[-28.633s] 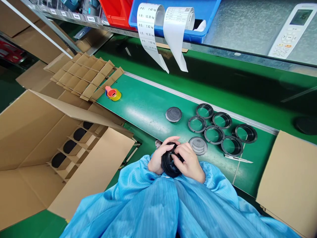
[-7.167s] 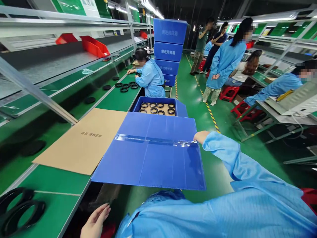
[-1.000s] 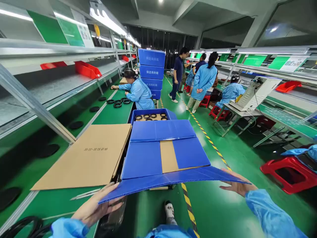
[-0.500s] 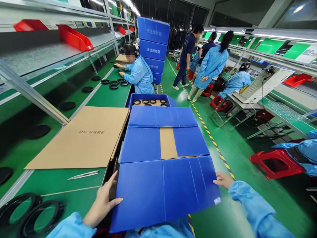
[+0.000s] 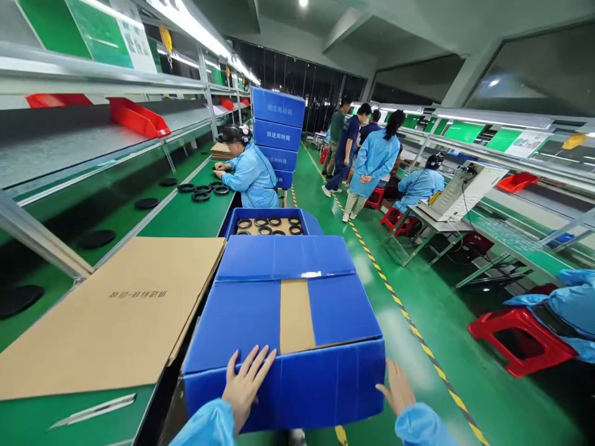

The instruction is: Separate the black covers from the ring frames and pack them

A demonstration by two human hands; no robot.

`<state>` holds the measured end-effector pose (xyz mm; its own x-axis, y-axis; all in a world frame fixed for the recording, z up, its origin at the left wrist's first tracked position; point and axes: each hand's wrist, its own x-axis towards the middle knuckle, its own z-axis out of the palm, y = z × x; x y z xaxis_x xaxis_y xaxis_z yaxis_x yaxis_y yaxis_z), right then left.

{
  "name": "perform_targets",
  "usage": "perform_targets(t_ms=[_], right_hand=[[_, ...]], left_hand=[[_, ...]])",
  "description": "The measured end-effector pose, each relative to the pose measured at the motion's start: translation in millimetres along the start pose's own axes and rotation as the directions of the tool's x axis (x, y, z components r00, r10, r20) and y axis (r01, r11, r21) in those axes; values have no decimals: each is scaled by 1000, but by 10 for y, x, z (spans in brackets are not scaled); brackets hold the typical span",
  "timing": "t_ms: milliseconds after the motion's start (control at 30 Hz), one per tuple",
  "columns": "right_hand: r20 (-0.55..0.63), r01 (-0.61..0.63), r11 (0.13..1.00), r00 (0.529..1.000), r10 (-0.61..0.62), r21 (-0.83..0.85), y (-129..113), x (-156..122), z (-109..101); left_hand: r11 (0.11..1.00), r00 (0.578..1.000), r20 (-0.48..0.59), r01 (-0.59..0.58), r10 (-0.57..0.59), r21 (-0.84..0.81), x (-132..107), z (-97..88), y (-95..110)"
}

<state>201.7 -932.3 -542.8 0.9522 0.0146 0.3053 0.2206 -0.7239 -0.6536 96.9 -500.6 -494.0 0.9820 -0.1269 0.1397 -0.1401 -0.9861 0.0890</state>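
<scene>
A blue corrugated plastic box (image 5: 260,313) stands right in front of me, its side flaps folded in with a strip of brown cardboard showing between them. Its near flap (image 5: 297,387) hangs folded down over the front. My left hand (image 5: 245,384) lies flat on that flap with fingers spread. My right hand (image 5: 398,389) is open against the flap's right end, at the box corner. Behind it a second blue box (image 5: 235,218) stands open, holding several black rings (image 5: 267,224) on cardboard.
A flat brown cardboard sheet (image 5: 111,316) lies on the green bench at left, with a thin blade (image 5: 90,412) near its front. A seated person in blue (image 5: 248,176) works further along. Stacked blue boxes (image 5: 277,133), standing people (image 5: 367,158) and red stools (image 5: 523,337) line the aisle.
The near flap, held up level a second ago, has swung down over the box front. Both my hands followed it down and now rest flat on it.
</scene>
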Motion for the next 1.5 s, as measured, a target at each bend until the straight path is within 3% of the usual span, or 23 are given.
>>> perform_targets(t_ms=[67,100,233,300,467,533,633,733,833,967,1067,1133,1200,1267,1333,1500], right_hand=[[-41,139,974,988,-149,-180,-139,44,177],[-1,221,948,974,-227,-231,-255,68,268],[294,544,818,826,-481,-188,-715,187,643],[327,582,802,790,-519,-133,-776,241,819],[286,535,837,825,-488,-113,-560,227,1038],[291,530,845,821,-491,-71,-507,187,1006],[339,546,837,792,-508,-20,-550,207,873],[412,572,820,741,-531,27,-744,454,743],[504,608,780,632,-589,147,-1094,915,747],[618,759,640,450,-644,115,-1595,1515,1031],[706,891,448,266,-656,80,-1809,1760,1261],[741,938,324,131,-659,122,-1898,1830,1304],[750,956,253,57,-659,149,-1981,1880,1233],[742,961,238,54,-668,144,-2060,1951,1070],[722,959,250,80,-688,132,-2111,2056,849],[585,936,333,205,-785,119,-2075,2320,231]], left_hand=[[999,995,-102,27,-24,33,-28,101,-37],[998,990,-136,37,-30,51,-33,129,-40],[995,980,-196,54,-37,84,-15,162,-22],[992,979,-200,67,-45,104,-26,165,-25],[996,990,-125,66,-59,54,-22,32,37],[1000,995,-97,5,-4,5,153,-67,131],[992,992,-62,-110,107,-61,656,-144,284],[990,992,21,-123,124,-74,1185,-109,313],[977,972,96,-214,212,9,1467,-66,173],[913,909,144,-403,391,64,1560,-145,-28],[888,883,165,-455,439,68,1610,-326,-37],[884,877,175,-463,447,62,1638,-487,-13],[888,877,183,-458,444,44,1643,-661,-9],[892,877,191,-451,440,16,1620,-829,-39],[893,874,199,-450,444,-19,1582,-975,-84],[866,844,192,-489,501,-106,1545,-1202,-164]])
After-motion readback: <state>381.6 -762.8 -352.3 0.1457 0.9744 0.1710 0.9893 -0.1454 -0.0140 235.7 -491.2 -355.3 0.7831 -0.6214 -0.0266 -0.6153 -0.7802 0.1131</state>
